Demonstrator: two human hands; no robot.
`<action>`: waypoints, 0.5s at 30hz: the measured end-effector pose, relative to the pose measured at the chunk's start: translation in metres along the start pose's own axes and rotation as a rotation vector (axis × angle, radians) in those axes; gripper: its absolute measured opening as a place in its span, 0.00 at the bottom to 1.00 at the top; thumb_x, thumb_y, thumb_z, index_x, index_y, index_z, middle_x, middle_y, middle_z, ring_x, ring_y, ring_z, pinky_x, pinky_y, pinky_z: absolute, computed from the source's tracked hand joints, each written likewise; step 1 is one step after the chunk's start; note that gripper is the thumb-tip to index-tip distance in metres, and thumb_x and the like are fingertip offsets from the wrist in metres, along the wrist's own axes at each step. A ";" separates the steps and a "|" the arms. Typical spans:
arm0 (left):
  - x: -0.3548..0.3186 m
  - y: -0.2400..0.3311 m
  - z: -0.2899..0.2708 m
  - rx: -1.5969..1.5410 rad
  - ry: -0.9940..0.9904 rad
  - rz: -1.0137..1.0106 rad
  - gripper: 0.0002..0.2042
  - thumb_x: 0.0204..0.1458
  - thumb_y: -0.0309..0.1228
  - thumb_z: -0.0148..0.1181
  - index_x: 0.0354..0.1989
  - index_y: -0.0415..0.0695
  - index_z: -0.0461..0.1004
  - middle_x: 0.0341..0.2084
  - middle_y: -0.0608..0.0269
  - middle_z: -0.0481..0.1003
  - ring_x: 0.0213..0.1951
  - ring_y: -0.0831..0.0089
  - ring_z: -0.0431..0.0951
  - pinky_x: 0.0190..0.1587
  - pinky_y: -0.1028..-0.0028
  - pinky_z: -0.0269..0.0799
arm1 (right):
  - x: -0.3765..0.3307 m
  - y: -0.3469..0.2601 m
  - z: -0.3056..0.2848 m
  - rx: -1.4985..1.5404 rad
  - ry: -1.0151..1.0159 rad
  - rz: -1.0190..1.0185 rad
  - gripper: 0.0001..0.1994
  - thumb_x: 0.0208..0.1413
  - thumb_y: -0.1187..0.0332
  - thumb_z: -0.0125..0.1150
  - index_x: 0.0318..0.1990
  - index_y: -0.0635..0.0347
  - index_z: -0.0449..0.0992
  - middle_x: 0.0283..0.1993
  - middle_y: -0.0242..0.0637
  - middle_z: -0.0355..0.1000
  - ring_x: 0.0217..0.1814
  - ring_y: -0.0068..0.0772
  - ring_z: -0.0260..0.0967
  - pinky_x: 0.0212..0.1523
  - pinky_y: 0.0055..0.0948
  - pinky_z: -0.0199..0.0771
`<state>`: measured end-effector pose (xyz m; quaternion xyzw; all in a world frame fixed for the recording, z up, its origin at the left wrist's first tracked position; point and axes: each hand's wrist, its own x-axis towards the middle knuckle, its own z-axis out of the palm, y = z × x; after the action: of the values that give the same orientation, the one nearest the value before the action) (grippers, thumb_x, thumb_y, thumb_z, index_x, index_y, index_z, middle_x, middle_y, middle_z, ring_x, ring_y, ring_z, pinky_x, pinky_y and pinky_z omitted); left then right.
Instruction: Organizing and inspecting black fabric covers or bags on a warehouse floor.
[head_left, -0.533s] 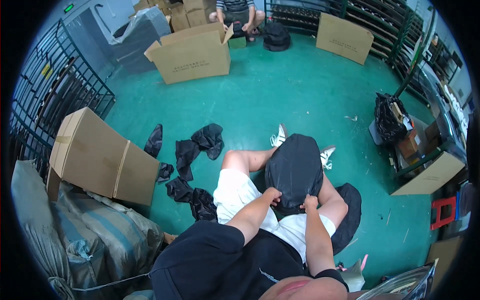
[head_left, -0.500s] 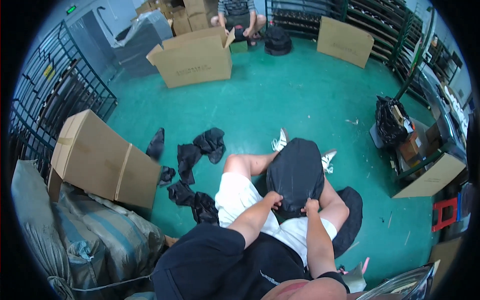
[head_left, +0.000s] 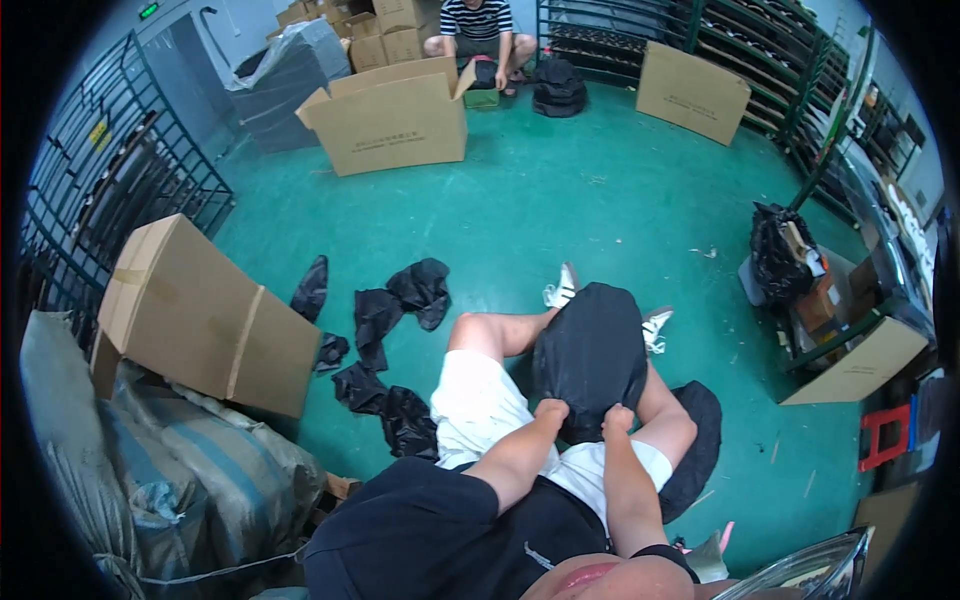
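Black bag (head_left: 590, 350) on lap; fingers of both hands closed on its near edge.

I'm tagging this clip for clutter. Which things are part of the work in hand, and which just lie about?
In hand:
left hand
right hand
black bag on the lap

Lying about:
black bags on the floor
tilted cardboard box
open cardboard box
striped sacks

Open green floor (head_left: 600, 200) stretches ahead of the seated person's knees; to the left, scattered black bags (head_left: 400, 330) and a tipped cardboard box (head_left: 200, 315) hem the way, while a shelf corner with a stuffed black sack (head_left: 780, 250) blocks the right
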<state>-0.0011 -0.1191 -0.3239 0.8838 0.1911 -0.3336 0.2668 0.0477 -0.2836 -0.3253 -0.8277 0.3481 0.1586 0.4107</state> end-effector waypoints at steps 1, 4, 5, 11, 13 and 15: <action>-0.017 0.031 -0.001 -0.739 -0.135 -0.543 0.16 0.57 0.37 0.52 0.45 0.38 0.78 0.44 0.52 0.79 0.51 0.56 0.77 0.51 0.61 0.74 | 0.027 0.034 -0.008 0.057 -0.013 0.116 0.16 0.62 0.60 0.51 0.38 0.67 0.76 0.28 0.45 0.75 0.17 0.38 0.70 0.15 0.40 0.68; -0.028 0.039 -0.001 -0.996 -0.002 -0.514 0.20 0.55 0.36 0.53 0.50 0.35 0.74 0.52 0.44 0.73 0.53 0.49 0.74 0.54 0.59 0.72 | 0.091 0.059 -0.010 0.073 0.090 -0.124 0.18 0.62 0.59 0.50 0.37 0.68 0.76 0.26 0.44 0.74 0.15 0.39 0.69 0.16 0.38 0.67; -0.030 0.016 -0.005 -1.017 0.079 -0.545 0.21 0.54 0.35 0.53 0.53 0.35 0.72 0.55 0.44 0.70 0.54 0.48 0.73 0.55 0.58 0.71 | 0.055 0.038 0.003 0.144 0.003 -0.063 0.16 0.60 0.63 0.49 0.33 0.68 0.76 0.26 0.46 0.74 0.17 0.41 0.70 0.20 0.38 0.70; -0.003 -0.005 0.018 -1.241 0.171 -0.583 0.21 0.54 0.33 0.52 0.55 0.34 0.70 0.59 0.42 0.66 0.56 0.45 0.70 0.58 0.58 0.68 | -0.007 0.000 -0.019 0.348 -0.125 0.057 0.11 0.50 0.75 0.44 0.25 0.73 0.73 0.20 0.50 0.70 0.16 0.41 0.70 0.19 0.39 0.70; 0.016 -0.033 0.027 -0.681 0.022 -0.337 0.21 0.54 0.34 0.51 0.53 0.34 0.71 0.57 0.42 0.68 0.56 0.46 0.71 0.57 0.59 0.69 | -0.023 -0.014 -0.018 0.377 -0.133 0.068 0.10 0.49 0.76 0.43 0.24 0.73 0.71 0.19 0.49 0.70 0.15 0.40 0.69 0.18 0.40 0.70; -0.017 0.020 0.016 -1.181 0.178 -0.670 0.20 0.53 0.34 0.51 0.51 0.34 0.72 0.54 0.43 0.71 0.55 0.48 0.72 0.54 0.61 0.70 | -0.001 0.006 -0.031 0.426 -0.076 0.116 0.10 0.49 0.77 0.43 0.23 0.73 0.70 0.18 0.48 0.68 0.14 0.40 0.67 0.17 0.40 0.69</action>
<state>-0.0105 -0.1473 -0.3158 0.5074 0.6252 -0.1639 0.5699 0.0421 -0.3098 -0.3095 -0.6943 0.4050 0.1361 0.5791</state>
